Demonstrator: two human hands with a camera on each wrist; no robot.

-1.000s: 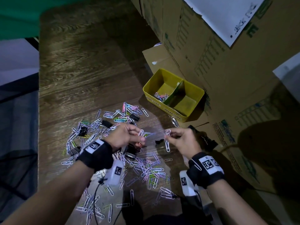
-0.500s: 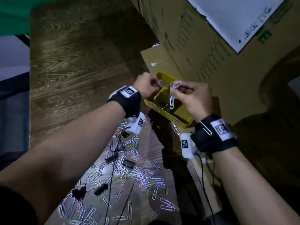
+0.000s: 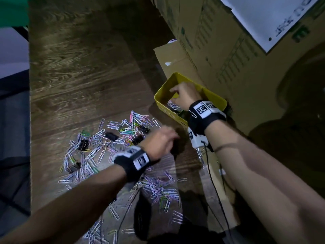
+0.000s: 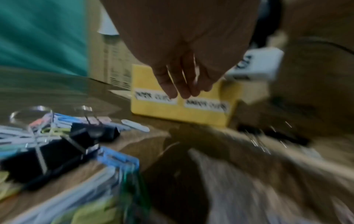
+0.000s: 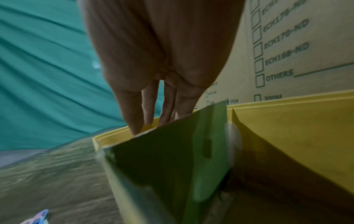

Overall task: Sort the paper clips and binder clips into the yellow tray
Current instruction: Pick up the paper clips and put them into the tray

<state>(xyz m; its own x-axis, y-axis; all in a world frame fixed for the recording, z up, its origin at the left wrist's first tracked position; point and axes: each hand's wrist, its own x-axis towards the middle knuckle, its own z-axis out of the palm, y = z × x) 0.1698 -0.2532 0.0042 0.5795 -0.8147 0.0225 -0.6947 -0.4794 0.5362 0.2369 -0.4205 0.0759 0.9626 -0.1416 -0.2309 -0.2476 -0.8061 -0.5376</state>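
Half a second ago both hands pinched paper clips over the yellow tray; now the right hand hangs over its left compartment with fingers straight and released, apparently having dropped its clip. The left hand has swung back beside the tray over the scattered paper clips and binder clips, fingers relaxed and empty. Most of the pile remains unsorted.

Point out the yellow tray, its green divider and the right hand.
yellow tray (image 3: 162, 91): head view, on its bare left wall.
green divider (image 5: 172, 151): right wrist view, on its flat face.
right hand (image 3: 184, 95): head view, on the back of the hand, over the tray.
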